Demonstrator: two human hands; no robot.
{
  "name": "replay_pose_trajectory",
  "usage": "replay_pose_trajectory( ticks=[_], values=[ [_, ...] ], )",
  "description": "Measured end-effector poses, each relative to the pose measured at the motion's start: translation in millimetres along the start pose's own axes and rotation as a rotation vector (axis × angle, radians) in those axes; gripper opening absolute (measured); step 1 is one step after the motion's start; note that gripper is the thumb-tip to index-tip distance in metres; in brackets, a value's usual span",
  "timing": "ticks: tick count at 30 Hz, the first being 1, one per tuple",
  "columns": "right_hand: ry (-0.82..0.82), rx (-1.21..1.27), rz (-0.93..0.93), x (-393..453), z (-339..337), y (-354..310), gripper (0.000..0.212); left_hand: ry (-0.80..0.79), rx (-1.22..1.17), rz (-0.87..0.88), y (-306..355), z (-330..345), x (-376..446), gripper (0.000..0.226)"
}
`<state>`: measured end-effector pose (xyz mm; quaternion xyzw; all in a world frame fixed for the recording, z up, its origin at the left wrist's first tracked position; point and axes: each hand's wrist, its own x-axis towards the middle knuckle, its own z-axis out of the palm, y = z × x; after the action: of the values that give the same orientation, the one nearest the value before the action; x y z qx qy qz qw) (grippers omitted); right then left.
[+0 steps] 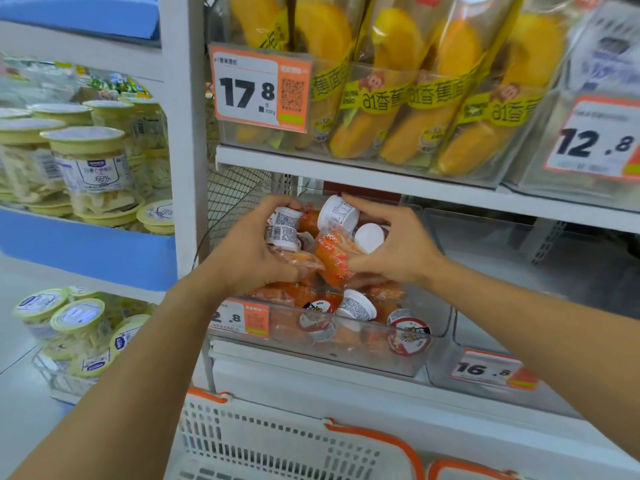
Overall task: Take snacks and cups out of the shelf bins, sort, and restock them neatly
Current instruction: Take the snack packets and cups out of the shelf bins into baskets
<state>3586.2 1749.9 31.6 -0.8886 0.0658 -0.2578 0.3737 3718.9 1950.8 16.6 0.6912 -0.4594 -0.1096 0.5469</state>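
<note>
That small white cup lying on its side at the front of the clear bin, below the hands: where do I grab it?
Pinch the small white cup across its round wall, coming from above. It lies tilted on the orange snack packets, its rim towards the clear plastic bin's front wall, which blocks a frontal approach.
</note>
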Motion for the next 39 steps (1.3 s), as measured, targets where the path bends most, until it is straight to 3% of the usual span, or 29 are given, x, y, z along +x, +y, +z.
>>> replay_pose_trajectory(
  ticks=[14,19,26,29,32,39],
  values=[
    [0.112,0.146,-0.049,-89,-40,-22,0.080,-0.046,0.210,0.155,61,49,-33,0.089],
    [0.191,0.183,-0.112,-125,-85,-43,0.081,-0.011,0.177,0.301,114,82,-47,0.076],
    [0.189,0.180,-0.033,-227,-165,-47,0.083,-0.258,0.025,0.334,176,161,-75,0.074],
    [0.148,0.154,0.115,-289,-194,-27,0.077,-0.403,-0.148,0.262,176,220,-96,0.074],
    [0.071,0.158,0.341,-359,-205,10,0.076,-0.512,-0.248,0.080,147,293,-127,0.074],
    [0.080,0.181,0.866,-490,-165,127,0.049,-0.646,-0.229,-0.422,58,439,-216,0.060]
  ],
)
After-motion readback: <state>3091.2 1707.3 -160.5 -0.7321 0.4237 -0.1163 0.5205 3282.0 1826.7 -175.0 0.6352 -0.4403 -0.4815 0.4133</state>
